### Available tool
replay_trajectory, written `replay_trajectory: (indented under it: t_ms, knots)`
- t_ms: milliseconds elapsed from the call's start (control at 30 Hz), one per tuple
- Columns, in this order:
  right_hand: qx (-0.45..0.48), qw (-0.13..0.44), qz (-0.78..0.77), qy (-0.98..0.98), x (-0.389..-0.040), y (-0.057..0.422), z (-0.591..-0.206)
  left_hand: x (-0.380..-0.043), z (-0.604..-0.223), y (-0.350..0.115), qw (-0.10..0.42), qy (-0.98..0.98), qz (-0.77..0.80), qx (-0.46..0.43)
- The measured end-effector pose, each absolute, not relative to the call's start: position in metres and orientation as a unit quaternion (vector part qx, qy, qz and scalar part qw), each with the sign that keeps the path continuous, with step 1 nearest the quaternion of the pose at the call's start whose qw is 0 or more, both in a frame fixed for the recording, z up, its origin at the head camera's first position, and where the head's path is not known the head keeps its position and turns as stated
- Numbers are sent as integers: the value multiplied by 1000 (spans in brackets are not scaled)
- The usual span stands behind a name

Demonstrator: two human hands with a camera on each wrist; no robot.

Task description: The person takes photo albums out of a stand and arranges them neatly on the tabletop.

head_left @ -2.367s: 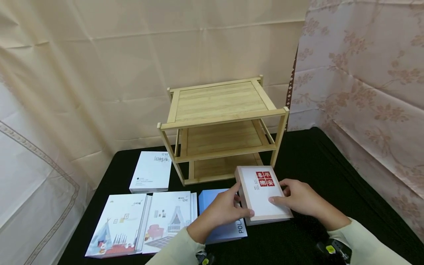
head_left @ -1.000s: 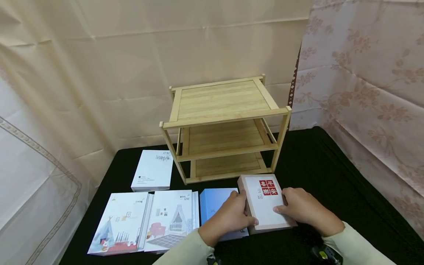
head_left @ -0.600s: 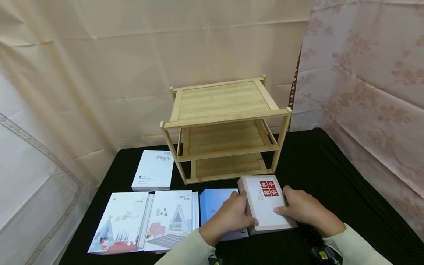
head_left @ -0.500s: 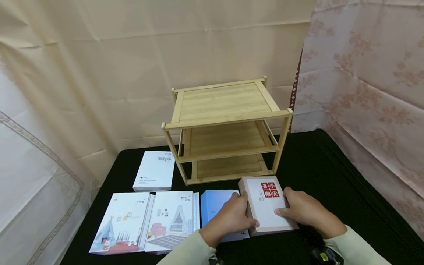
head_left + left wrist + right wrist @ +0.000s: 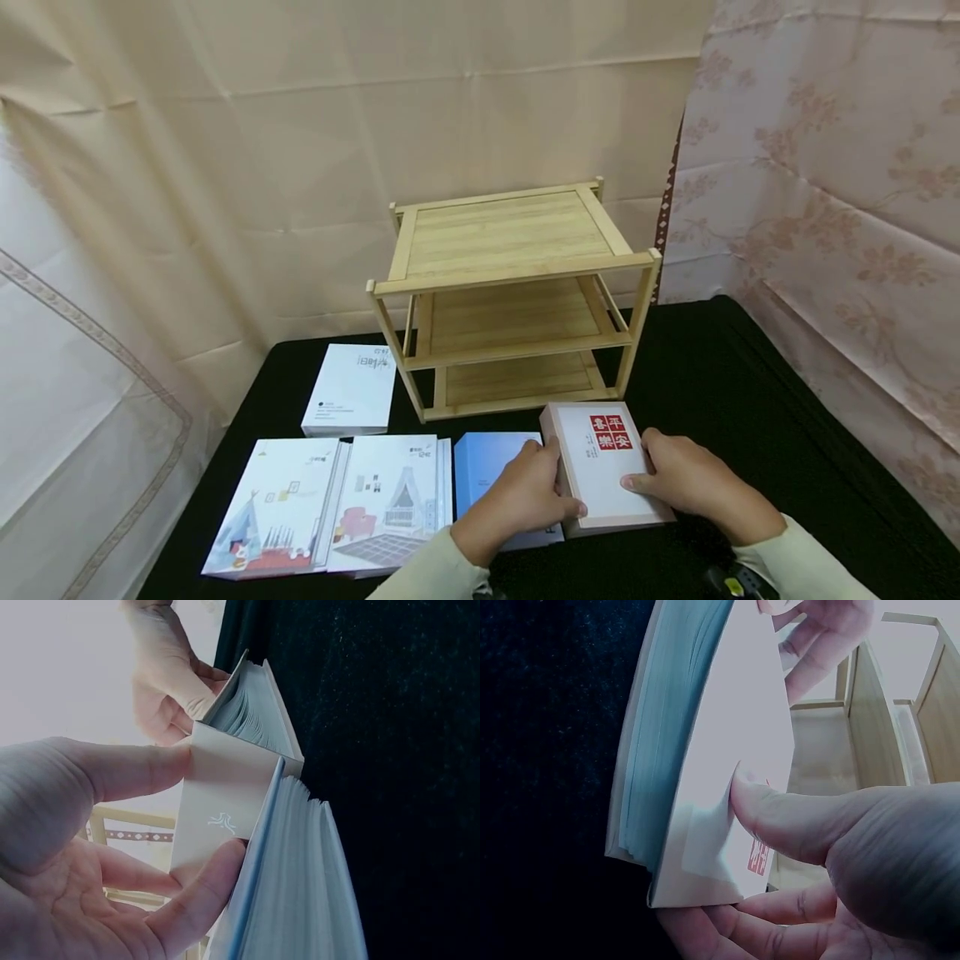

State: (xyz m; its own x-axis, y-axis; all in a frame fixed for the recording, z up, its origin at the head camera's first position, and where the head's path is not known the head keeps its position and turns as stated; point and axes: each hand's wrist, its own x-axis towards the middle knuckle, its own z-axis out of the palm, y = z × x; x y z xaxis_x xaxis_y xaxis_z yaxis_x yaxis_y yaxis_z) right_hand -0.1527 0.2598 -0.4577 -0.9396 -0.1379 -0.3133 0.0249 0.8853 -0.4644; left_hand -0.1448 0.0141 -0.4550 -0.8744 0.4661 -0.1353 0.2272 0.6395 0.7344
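Note:
A thick white photo album [image 5: 603,487] with a red square emblem lies on the black cloth, close beside the right side of a blue photo album [image 5: 480,458]. My left hand [image 5: 521,496] holds its spine, thumb at the near left corner, and hides part of the blue cover. On the opposite side my right hand [image 5: 693,475] grips the edge, thumb pressed on the cover. In the left wrist view the beige spine [image 5: 221,787] and loosely fanned pages show, with the blue album right next to it. The right wrist view shows my right fingers curled at the edge below the cover [image 5: 735,697].
A three-tier wooden rack [image 5: 513,233] stands behind the albums. Two illustrated white albums [image 5: 277,500] lie side by side at the left, and another white album [image 5: 351,387] lies behind them. Curtains hang behind and at both sides of the black cloth [image 5: 712,375].
Compared with the earliest frame, both hands have brought the white album down and nearer, away from the rack's front and beside the blue album. Over the last second hands and album hold almost still.

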Motion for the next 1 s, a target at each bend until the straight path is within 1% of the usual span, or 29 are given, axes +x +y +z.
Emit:
replay_trajectory:
  t_ms: [167, 433, 700, 833, 1000]
  knots:
    - [-23, 175, -244, 954, -153, 263, -454, -145, -455, 17, 170, 889, 385, 182]
    - [-13, 179, -248, 952, -156, 272, -452, -149, -455, 23, 159, 888, 388, 190]
    - [-3, 179, -262, 948, -153, 275, -456, -151, -457, 23, 159, 882, 399, 194]
    - [-8, 176, -259, 950, -150, 274, -459, -147, -458, 17, 168, 877, 406, 197]
    - [-24, 160, -254, 954, -148, 274, -460, -139, -449, -3, 169, 877, 386, 231]
